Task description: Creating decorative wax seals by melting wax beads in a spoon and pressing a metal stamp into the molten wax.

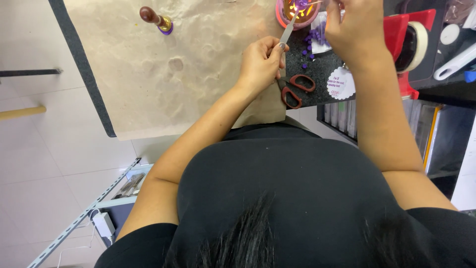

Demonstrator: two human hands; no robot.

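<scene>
My left hand [260,62] grips the flat metal handle of a melting spoon [287,32]. The spoon's far end rests over a pink wax warmer [283,15] with a glowing flame inside. My right hand [354,27] hovers just right of the warmer with its fingers bunched together; what they pinch is hidden. Loose purple wax beads [308,48] lie on the dark mat between my hands. A wooden-handled seal stamp [157,20] with a brass head lies on the beige paper sheet [173,84], far to the left.
Red-handled scissors [296,89] lie near my left wrist, beside a white scalloped tag [340,83]. A red tape dispenser [411,44] with a pale roll stands to the right. The table's dark edge [84,74] runs down the left; shelving with folders sits below right.
</scene>
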